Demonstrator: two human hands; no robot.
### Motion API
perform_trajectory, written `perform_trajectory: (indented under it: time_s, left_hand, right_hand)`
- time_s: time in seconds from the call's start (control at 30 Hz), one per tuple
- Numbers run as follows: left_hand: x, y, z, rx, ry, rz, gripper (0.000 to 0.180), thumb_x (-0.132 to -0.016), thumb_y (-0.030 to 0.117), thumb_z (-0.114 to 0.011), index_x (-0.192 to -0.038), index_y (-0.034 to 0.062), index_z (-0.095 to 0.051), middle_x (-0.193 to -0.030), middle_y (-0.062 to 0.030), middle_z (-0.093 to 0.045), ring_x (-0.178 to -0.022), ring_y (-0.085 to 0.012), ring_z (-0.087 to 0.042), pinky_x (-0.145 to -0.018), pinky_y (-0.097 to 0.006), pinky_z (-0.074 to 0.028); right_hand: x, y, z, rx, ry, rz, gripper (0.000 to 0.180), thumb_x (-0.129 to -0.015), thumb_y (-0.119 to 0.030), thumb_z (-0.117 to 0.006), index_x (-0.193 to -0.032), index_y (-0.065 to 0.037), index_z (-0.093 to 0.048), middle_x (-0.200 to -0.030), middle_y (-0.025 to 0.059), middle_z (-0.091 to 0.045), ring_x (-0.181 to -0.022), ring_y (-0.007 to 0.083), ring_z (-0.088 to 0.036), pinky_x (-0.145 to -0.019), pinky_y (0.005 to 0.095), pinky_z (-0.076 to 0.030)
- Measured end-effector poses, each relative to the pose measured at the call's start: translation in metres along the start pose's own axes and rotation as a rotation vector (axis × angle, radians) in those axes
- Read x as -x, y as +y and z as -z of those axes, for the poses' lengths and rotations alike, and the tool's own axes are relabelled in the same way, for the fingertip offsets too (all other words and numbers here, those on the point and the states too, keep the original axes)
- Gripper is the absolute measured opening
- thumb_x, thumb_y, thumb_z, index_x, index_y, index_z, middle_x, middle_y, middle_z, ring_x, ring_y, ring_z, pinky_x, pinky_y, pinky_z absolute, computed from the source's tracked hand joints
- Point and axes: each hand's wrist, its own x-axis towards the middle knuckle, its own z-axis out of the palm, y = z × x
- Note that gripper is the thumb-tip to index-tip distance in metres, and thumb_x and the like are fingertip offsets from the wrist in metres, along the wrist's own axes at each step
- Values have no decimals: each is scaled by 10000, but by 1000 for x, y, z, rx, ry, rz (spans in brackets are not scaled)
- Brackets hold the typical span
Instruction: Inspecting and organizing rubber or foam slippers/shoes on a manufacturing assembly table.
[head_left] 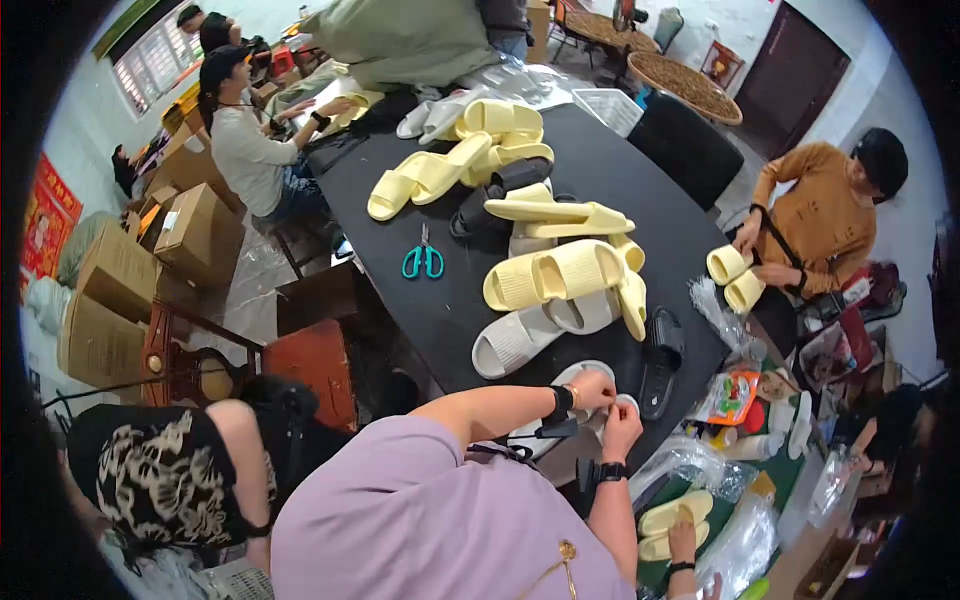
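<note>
Both hands, the left hand [594, 391] and the right hand [621, 428], pinch a white slipper [577, 379] at the near edge of the black table [400, 300], at about five o'clock from the teal scissors [423, 261], with a black slipper [659, 362] just beside it at three o'clock.

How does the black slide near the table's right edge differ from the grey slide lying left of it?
The black slide is dark and lies nearly lengthwise along the table edge; the grey slide is pale, angled diagonally and looks longer. Neither is touched by the hands. Both are ribbed open-toe slides lying flat.
</note>
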Motion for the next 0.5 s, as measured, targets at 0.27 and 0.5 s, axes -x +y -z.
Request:
perform_trajectory:
  time_s: [0.27,0.5]
  left_hand:
    - [-2,5,7,-65,-25,14,189,-716,265,-646,-757,90,-702,-721,-105,-656,-682,-279,-625,-620,-382,-481]
    - [-3,1,4,33,-28,-4,247,-743,308,-658,-783,68,-699,-723,-113,-657,-682,-258,-631,-620,-367,-483]
  right_hand:
    - [-3,2,-5,17,24,40,89,-757,-59,-622,-769,27,-604,-678,141,-618,-597,229,-595,-595,329,-474]
    - [-2,10,-2,89,44,185,75,-762,-50,-592,-772,23,-601,-722,164,-589,-651,324,-566,-619,390,-457]
